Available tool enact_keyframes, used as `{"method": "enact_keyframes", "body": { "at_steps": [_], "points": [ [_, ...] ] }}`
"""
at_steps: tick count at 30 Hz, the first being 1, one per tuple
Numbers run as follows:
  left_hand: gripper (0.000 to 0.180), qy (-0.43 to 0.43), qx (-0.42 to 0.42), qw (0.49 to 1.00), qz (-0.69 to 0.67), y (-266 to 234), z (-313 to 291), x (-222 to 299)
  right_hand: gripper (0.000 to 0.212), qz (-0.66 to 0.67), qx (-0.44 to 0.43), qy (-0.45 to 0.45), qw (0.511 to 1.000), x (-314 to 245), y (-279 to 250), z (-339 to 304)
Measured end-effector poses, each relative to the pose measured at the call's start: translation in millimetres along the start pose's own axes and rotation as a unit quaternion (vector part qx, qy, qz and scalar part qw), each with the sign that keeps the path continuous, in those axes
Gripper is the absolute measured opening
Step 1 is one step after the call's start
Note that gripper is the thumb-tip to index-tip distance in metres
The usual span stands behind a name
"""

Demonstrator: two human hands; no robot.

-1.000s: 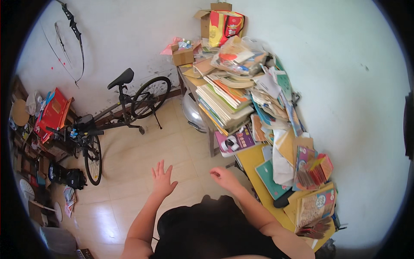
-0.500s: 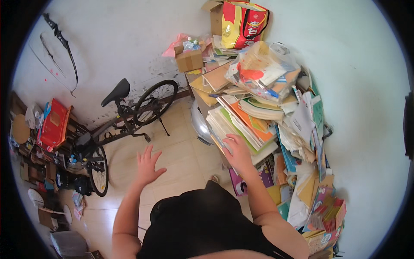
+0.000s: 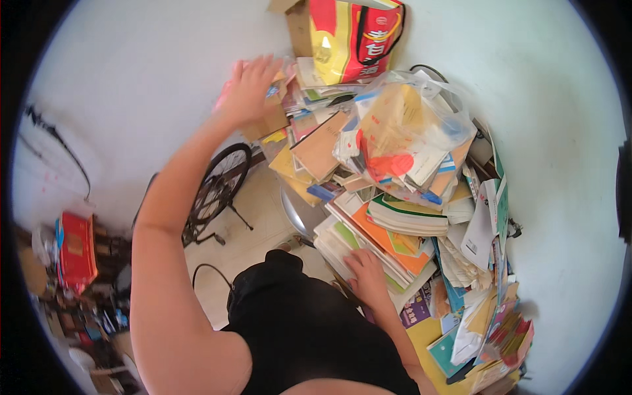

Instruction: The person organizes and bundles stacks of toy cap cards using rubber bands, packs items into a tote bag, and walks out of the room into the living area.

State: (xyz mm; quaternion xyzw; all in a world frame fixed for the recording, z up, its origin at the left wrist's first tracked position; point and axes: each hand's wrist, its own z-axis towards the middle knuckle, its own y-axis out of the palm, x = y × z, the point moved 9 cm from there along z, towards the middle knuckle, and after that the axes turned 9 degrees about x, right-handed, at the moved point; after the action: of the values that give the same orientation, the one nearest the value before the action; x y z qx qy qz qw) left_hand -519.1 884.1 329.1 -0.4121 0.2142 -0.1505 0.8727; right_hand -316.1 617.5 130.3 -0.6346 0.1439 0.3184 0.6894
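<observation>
My left hand (image 3: 249,92) reaches far forward over a small cardboard box (image 3: 268,124) and a pink plastic bag (image 3: 227,93). Its fingers are stretched out and slightly blurred, and part of the box is hidden behind it. Closer to me, my right hand (image 3: 368,280) lies with fingers apart on the near edge of a stack of books and papers (image 3: 339,250). A clear plastic bag (image 3: 408,131) full of papers sits on top of the heap, with a brown-covered book (image 3: 320,146) beside it.
A red and yellow carrier bag (image 3: 349,43) stands at the back against the wall. Below my left arm is a bicycle (image 3: 220,184). A round metal pan-like thing (image 3: 296,209) is under the heap's edge. A red box (image 3: 78,253) lies among clutter at left.
My left hand has moved up and forward from above the floor to the cardboard box. My right hand has come down onto the books. The view has shifted toward the heap.
</observation>
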Motion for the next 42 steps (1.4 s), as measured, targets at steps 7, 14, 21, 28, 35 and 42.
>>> {"method": "enact_keyframes", "body": {
  "at_steps": [7, 14, 21, 28, 35, 42],
  "points": [
    [0.094, 0.064, 0.112, 0.991, 0.032, 78, 254, -20, 0.035, -0.060, 0.122, 0.138, 0.981, 17, 8, -8],
    [0.032, 0.086, -0.098, 0.988, -0.079, 145, 302, -25, 0.040, -0.144, 0.101, 0.383, 0.907, -4, 12, 2],
    [0.004, 0.302, 0.185, 0.920, -0.169, 102, 180, -23, 0.039, -0.181, 0.145, 0.367, 0.901, -60, -29, 74],
    [0.005, 0.270, 0.196, 0.923, -0.189, 79, 97, -30, 0.044, -0.216, 0.197, 0.308, 0.905, -79, -42, 117],
    [0.009, 0.238, 0.180, 0.935, -0.191, 77, 71, -38, 0.085, -0.141, 0.299, 0.216, 0.919, -99, -73, 185],
    [0.010, 0.260, 0.187, 0.923, -0.211, 70, 61, -35, 0.075, 0.438, 0.479, 0.225, 0.726, -23, -119, 286]
  ]
}}
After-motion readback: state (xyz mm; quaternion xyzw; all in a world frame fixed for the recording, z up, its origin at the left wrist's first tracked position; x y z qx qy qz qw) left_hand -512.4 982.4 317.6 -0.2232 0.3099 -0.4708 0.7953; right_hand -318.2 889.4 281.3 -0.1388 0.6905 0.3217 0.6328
